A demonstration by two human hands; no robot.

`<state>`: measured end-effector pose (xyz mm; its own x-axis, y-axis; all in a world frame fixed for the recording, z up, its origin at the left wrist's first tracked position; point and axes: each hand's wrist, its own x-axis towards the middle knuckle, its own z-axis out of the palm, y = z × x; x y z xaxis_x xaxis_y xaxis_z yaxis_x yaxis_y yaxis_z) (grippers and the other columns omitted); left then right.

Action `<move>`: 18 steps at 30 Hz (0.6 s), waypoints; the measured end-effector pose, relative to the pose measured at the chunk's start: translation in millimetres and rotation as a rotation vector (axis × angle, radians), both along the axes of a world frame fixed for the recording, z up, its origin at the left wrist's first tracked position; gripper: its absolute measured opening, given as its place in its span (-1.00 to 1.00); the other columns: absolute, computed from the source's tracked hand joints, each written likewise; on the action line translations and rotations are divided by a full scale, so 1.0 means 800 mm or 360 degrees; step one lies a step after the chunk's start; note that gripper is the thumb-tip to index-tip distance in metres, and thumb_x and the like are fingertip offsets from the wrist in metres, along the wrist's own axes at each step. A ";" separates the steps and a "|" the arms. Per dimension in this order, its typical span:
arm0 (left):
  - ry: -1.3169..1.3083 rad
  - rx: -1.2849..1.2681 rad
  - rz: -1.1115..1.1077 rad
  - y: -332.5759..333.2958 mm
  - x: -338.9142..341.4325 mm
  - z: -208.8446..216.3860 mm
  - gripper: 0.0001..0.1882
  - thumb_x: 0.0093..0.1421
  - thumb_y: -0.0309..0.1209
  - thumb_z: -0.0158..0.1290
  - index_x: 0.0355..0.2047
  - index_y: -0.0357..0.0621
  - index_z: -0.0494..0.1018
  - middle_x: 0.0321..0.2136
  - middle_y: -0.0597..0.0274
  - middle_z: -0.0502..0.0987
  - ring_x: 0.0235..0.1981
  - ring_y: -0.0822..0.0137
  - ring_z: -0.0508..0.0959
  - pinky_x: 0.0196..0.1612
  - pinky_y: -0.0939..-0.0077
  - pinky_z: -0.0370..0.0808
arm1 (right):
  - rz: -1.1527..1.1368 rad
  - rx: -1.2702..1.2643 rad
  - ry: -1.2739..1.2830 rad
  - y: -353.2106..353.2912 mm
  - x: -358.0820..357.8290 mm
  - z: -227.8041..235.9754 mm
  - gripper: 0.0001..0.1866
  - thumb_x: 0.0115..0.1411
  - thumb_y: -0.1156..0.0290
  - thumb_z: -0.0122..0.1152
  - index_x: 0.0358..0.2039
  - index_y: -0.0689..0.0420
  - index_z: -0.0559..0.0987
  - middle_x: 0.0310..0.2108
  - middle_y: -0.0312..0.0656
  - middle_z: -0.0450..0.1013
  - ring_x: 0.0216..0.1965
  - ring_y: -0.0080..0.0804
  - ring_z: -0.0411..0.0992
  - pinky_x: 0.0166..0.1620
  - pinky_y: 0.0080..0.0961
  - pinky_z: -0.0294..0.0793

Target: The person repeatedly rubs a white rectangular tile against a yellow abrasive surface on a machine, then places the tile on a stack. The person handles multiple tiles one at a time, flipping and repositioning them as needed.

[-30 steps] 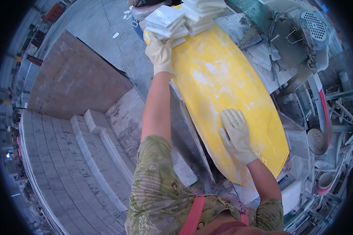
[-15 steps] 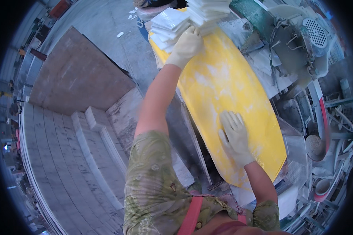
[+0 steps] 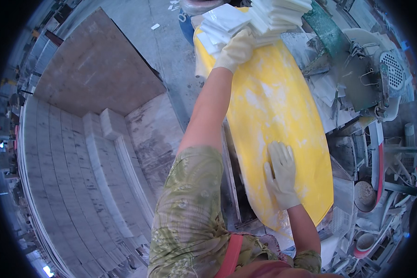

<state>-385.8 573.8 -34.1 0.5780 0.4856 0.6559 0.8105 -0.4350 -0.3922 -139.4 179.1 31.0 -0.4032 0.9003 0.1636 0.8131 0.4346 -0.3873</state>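
A long yellow board point(image 3: 282, 106), streaked with white dust, stretches away in front of me. My left hand point(image 3: 237, 47), in a pale glove, reaches to its far end with curled fingers against the near corner of a stack of white tiles point(image 3: 224, 19). Whatever those fingers grip, if anything, is hidden. Beside it to the right stands a second, fanned stack of white tiles point(image 3: 280, 11). My right hand point(image 3: 281, 172), also gloved, rests on the near part of the yellow surface, fingers stretched out, holding nothing.
Grey stone slabs point(image 3: 51, 153) and a large brown panel point(image 3: 97, 65) stand to my left. On the right are a dusty machine with a perforated round cover point(image 3: 392, 70), a green metal part point(image 3: 322, 32), a round dusty bowl point(image 3: 365, 196) and scattered offcuts.
The view has shifted, so the board and stacks sit farther right. My left hand stays by the tile stack, and my right hand still lies flat on the board.
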 end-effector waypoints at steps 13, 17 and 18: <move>0.0564 -0.0197 0.0067 -0.031 -0.001 0.066 -0.86 0.09 -0.34 0.05 -0.46 -0.03 0.59 -0.43 0.25 0.61 -0.24 0.27 0.57 -0.06 0.43 0.40 | 0.0000 -0.0033 0.0032 -0.002 0.005 -0.001 -0.46 0.28 0.38 0.14 0.26 0.26 0.40 0.26 0.12 0.34 0.35 0.09 0.22 0.45 0.09 0.02; 0.0336 -0.0241 -0.0049 -0.024 -0.008 0.063 -0.85 0.09 -0.32 0.05 -0.44 -0.03 0.59 -0.44 0.26 0.61 -0.24 0.27 0.57 -0.04 0.41 0.41 | -0.0023 -0.0091 0.0058 -0.003 0.008 0.002 -0.48 0.28 0.36 0.13 0.23 0.26 0.43 0.24 0.12 0.35 0.34 0.07 0.24 0.44 0.07 0.04; 0.0423 -0.0191 -0.0046 -0.020 -0.012 0.059 -0.85 0.09 -0.33 0.05 -0.41 -0.04 0.59 -0.42 0.25 0.61 -0.23 0.27 0.57 -0.01 0.40 0.42 | -0.0045 -0.0116 0.0048 -0.003 0.011 0.002 -0.48 0.28 0.35 0.12 0.23 0.26 0.43 0.23 0.12 0.36 0.33 0.06 0.24 0.44 0.06 0.05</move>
<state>-395.0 557.9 12.8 0.7366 0.5313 0.4185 0.6729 -0.5127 -0.5333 -131.0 176.6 32.7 -0.3732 0.9213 0.1092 0.8121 0.3813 -0.4417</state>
